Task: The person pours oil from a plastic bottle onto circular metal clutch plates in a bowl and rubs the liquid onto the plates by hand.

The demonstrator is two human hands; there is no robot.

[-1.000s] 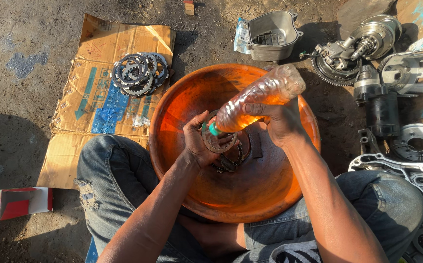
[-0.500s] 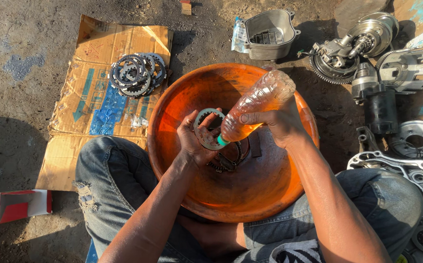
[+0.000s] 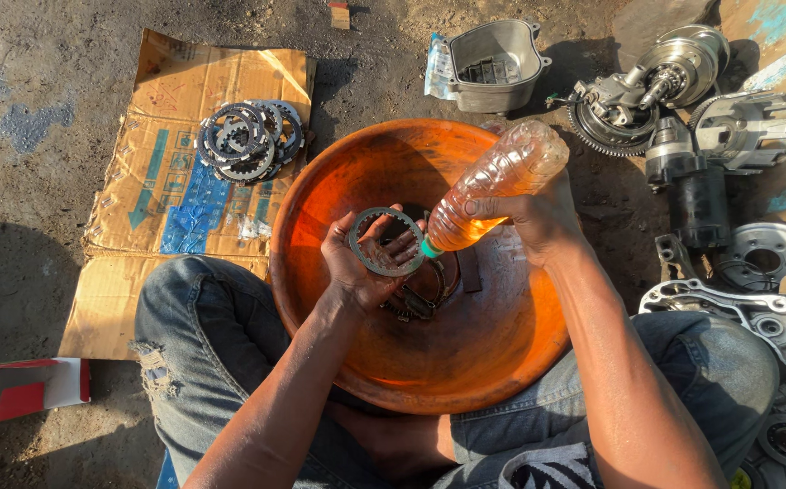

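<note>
Orange and round, one big basin (image 3: 501, 362) is sitting between the person's knees, filling the middle of the view. One flattened cardboard sheet (image 3: 185, 208) is lying on the dirt at ten o'clock from it, carrying a single overlapping pile of toothed metal rings (image 3: 250, 138); how many rings are stacked there I cannot tell. At twelve o'clock one grey metal cover (image 3: 497, 63) is resting open side up. From one to four o'clock a scatter of engine parts is crowding the basin's edge: one geared shaft assembly (image 3: 651, 86), one dark cylindrical motor (image 3: 696, 195) and one flat silvery casing (image 3: 755, 317) among them. One red and white box (image 3: 17, 394) is poking in at eight o'clock.

Over the basin, one clear plastic bottle (image 3: 492, 186) of amber liquid is tilting cap-down, gripped around its body by the right hand (image 3: 538, 222), whose fingers are closing round it. Its green cap (image 3: 429, 246) is touching one toothed ring (image 3: 384, 242), which the left hand (image 3: 361, 267) is pinching upright-tilted, fingers curled behind it. Under both hands, more dark rings (image 3: 420, 299) are lying at the basin's bottom, partly hidden, so their count is unclear.
</note>
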